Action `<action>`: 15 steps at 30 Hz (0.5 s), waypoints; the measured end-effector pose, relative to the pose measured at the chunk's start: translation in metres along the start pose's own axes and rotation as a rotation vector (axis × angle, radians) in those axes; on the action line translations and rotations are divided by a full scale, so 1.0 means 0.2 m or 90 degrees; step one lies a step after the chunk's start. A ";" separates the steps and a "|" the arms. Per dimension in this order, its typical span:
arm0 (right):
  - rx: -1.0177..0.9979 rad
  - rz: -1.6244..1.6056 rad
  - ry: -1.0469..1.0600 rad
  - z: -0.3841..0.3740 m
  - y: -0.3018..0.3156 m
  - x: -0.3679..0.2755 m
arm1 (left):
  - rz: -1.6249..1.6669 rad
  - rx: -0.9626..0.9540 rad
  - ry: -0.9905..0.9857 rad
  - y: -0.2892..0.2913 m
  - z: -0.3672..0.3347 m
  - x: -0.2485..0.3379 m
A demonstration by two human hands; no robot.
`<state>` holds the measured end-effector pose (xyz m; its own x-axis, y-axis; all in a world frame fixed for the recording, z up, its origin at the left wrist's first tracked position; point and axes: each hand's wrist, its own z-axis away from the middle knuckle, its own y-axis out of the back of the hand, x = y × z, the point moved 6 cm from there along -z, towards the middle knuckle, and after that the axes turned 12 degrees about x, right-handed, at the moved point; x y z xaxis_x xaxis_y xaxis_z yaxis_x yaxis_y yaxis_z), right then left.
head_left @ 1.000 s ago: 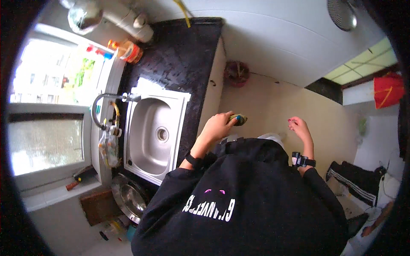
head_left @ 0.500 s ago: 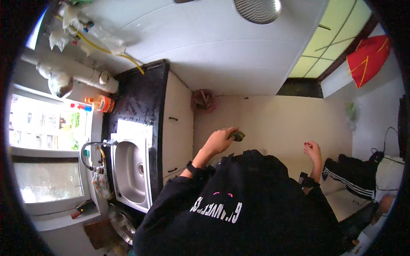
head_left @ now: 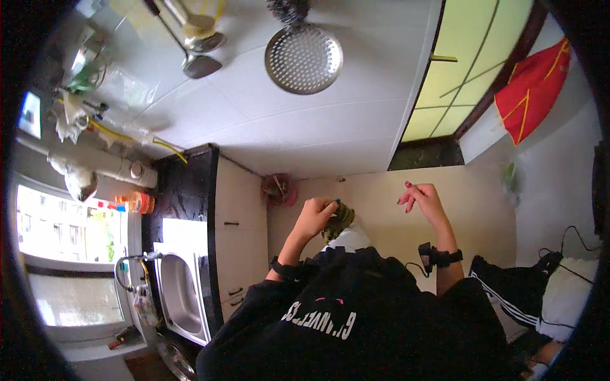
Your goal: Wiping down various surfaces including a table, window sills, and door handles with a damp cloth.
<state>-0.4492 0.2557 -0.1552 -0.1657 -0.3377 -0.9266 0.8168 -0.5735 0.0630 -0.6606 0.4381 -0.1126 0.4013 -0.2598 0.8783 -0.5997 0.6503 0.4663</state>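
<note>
My left hand is closed around a limp, dark olive-green bundle, which hangs down beside the fingers; whether it is greens or cloth I cannot make out. Just below the bundle is a white rounded thing, partly hidden by my black top. Off to the right, my right hand is raised over the floor, its fingers bent but apart and nothing between them. A dark band with a small device and a cord sits on my right wrist.
At left runs a black counter with a steel sink and an orange bottle. A reddish bin stands by the cabinet. A perforated skimmer hangs on the far wall. Black clothing with white stripes lies at right.
The view has tilted up, showing more hanging utensils. My right hand has moved inward and higher. More of the olive-green bundle now shows, hanging from my left hand, and the white thing has appeared.
</note>
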 end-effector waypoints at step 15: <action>0.281 -0.071 0.186 -0.79 1.00 -0.41 | 0.059 -0.135 -0.193 -0.67 -0.62 0.30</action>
<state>-0.1845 0.2876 -0.1250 -0.0264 -0.0720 -0.9971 0.4820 -0.8747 0.0504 -0.4705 0.4232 -0.1347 0.1100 -0.3719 0.9218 -0.4550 0.8056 0.3793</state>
